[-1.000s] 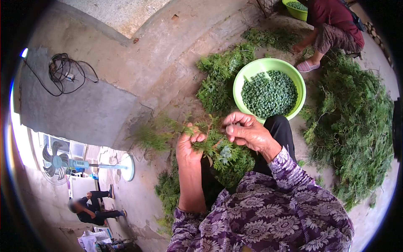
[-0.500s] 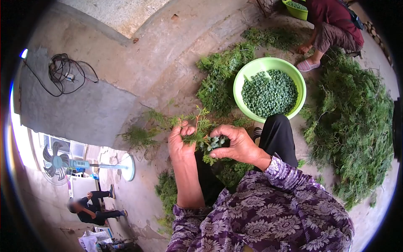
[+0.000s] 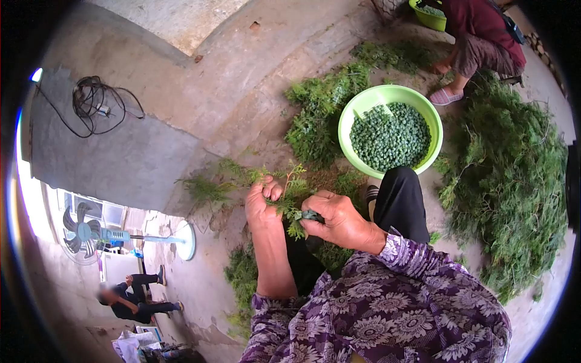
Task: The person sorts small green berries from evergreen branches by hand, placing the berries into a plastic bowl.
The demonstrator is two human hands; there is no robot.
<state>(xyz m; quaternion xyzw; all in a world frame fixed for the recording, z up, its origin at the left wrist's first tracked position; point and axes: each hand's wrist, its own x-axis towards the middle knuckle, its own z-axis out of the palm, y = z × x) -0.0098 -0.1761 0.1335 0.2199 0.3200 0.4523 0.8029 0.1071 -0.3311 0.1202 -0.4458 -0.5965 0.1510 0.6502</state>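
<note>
My left hand (image 3: 264, 199) is closed round a leafy evergreen branch (image 3: 292, 196), whose sprays stick out on both sides of the fingers. Beside it my right hand (image 3: 339, 221) is curled with thumb and fingers nearly together at the branch. Small grey-green cones (image 3: 311, 216) show between the right thumb and forefinger; the palm is hidden. Beyond my knee stands a light green basin (image 3: 344, 136), holding many of the same round cones (image 3: 390, 136).
Cut branches lie in a large heap (image 3: 508, 193) at the right and a smaller pile (image 3: 324, 115) left of the basin. Another person (image 3: 484, 42) crouches at the upper right near a second green basin (image 3: 430, 18). A standing fan (image 3: 121, 235), a seated person (image 3: 136, 296) and a coiled cable (image 3: 97, 106) are at left.
My right hand has closed more tightly over the cones, so fewer of them show. The left hand keeps its hold on the branch. The view has shifted slightly.
</note>
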